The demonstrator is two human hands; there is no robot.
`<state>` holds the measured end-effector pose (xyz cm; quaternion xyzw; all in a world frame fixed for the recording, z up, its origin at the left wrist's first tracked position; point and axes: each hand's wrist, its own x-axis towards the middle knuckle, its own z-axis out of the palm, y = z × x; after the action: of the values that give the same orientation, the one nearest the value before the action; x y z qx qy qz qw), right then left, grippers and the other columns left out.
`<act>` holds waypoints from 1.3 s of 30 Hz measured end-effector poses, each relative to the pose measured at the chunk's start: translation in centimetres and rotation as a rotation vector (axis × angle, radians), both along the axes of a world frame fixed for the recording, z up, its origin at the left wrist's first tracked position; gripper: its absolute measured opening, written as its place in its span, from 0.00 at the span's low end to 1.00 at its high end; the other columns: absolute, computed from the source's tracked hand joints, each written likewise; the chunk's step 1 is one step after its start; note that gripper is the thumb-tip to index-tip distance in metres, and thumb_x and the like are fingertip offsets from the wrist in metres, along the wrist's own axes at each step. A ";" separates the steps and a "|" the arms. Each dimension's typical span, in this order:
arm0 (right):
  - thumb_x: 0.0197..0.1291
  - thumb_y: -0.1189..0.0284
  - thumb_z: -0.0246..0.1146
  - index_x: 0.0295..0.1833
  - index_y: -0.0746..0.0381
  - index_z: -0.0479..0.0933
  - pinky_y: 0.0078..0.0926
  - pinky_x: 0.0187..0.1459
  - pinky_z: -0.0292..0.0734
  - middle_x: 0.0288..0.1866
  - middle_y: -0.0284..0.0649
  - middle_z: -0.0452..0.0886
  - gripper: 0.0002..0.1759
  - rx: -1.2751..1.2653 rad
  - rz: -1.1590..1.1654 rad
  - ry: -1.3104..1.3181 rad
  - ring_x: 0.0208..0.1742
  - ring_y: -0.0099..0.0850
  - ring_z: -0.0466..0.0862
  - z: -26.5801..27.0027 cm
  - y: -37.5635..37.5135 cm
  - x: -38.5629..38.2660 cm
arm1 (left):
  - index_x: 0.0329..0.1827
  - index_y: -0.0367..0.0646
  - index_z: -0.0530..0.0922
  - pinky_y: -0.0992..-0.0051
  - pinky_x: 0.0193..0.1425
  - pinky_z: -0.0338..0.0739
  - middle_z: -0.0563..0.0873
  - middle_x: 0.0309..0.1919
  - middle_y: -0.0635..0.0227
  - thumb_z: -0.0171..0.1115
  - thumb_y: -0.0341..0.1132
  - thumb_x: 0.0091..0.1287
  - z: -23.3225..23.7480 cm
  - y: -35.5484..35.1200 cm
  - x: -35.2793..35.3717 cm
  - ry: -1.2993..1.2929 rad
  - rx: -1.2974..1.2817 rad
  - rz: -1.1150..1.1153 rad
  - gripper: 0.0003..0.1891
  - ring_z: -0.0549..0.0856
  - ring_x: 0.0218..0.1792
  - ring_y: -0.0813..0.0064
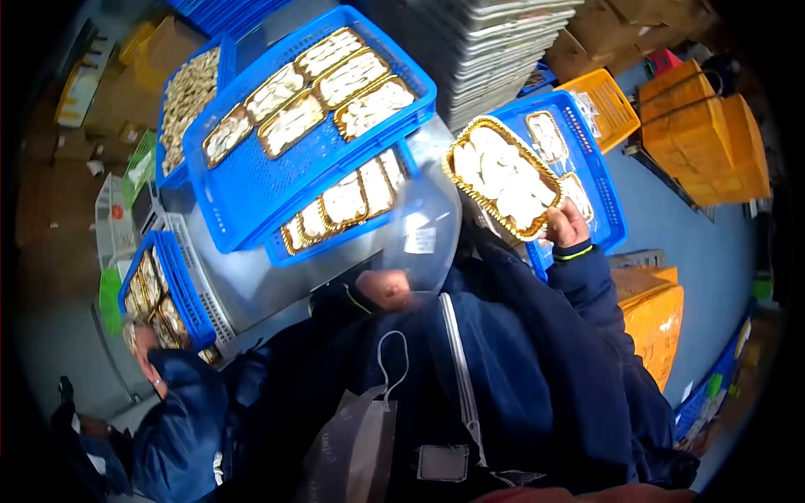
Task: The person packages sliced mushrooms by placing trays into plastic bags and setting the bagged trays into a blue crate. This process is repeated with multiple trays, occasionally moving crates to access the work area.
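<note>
My right hand [568,225] grips one end of a gold-rimmed tray [503,178] filled with pale, whitish pieces, held tilted above a blue crate at the right. My left hand [386,289] is closed and somewhat blurred in front of my jacket. It is at the lower edge of a clear plastic cover [432,222] with a white label. Beyond it, a large blue crate [222,222] holds several similar filled trays. More filled trays [344,201] sit in a blue crate partly hidden beneath it.
Below the tray in my right hand, a blue crate [616,210] holds more packs. A tall stack of pale trays [503,59] rises behind. At left, a co-worker's hand [144,348] touches a small blue crate [194,306]. Orange boxes [704,134] stand on the floor at right.
</note>
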<state>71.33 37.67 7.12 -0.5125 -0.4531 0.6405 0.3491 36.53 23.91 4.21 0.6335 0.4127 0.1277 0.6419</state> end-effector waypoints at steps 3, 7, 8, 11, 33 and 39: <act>0.61 0.70 0.53 0.46 0.59 0.72 0.14 0.28 0.74 0.35 0.32 0.79 0.10 -0.032 -0.027 0.051 0.28 0.19 0.77 0.0 1.2 -0.9 | 0.34 0.38 0.78 0.78 0.38 0.71 0.79 0.28 0.69 0.59 0.31 0.63 1.8 -2.8 -0.1 -0.139 0.114 0.180 0.05 0.78 0.33 0.79; 0.61 0.70 0.53 0.43 0.58 0.72 0.14 0.27 0.73 0.33 0.31 0.78 0.06 -0.035 0.045 0.088 0.27 0.17 0.75 -0.5 2.6 -2.3 | 0.42 0.38 0.77 0.76 0.42 0.72 0.79 0.31 0.66 0.59 0.31 0.63 -1.3 -5.8 -0.7 -0.467 0.013 0.284 0.08 0.79 0.36 0.75; 0.61 0.70 0.53 0.42 0.58 0.71 0.14 0.27 0.72 0.32 0.31 0.78 0.06 -0.024 0.089 0.111 0.26 0.17 0.75 -0.8 3.0 -2.7 | 0.42 0.38 0.77 0.76 0.42 0.72 0.80 0.32 0.65 0.59 0.31 0.63 -2.3 -6.4 -0.6 -0.425 0.083 0.298 0.08 0.79 0.36 0.75; 0.62 0.70 0.51 0.44 0.60 0.71 0.14 0.26 0.71 0.32 0.32 0.78 0.08 0.053 0.216 0.081 0.25 0.17 0.73 -0.4 3.9 -4.8 | 0.41 0.39 0.79 0.76 0.43 0.73 0.81 0.35 0.65 0.59 0.32 0.63 -0.2 -7.6 -0.2 -0.207 0.083 0.402 0.07 0.80 0.38 0.75; 0.62 0.69 0.51 0.52 0.58 0.71 0.13 0.25 0.72 0.36 0.31 0.79 0.14 -0.035 0.544 0.142 0.28 0.17 0.75 2.0 7.1 -4.9 | 0.35 0.45 0.76 0.77 0.36 0.75 0.81 0.31 0.68 0.59 0.37 0.63 4.7 -10.1 7.5 0.090 0.339 0.920 0.06 0.81 0.31 0.74; 0.61 0.71 0.54 0.42 0.57 0.72 0.17 0.26 0.78 0.35 0.33 0.79 0.05 -0.025 0.452 0.249 0.28 0.19 0.78 -0.1 7.5 -2.5 | 0.39 0.43 0.69 0.80 0.29 0.72 0.79 0.29 0.69 0.52 0.31 0.65 8.0 -5.5 4.3 -0.243 0.090 1.146 0.03 0.77 0.25 0.81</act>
<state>68.85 45.13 7.01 -0.3197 -0.5016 0.7660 0.2437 40.80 18.38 12.20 0.3167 0.6069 0.5436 0.4856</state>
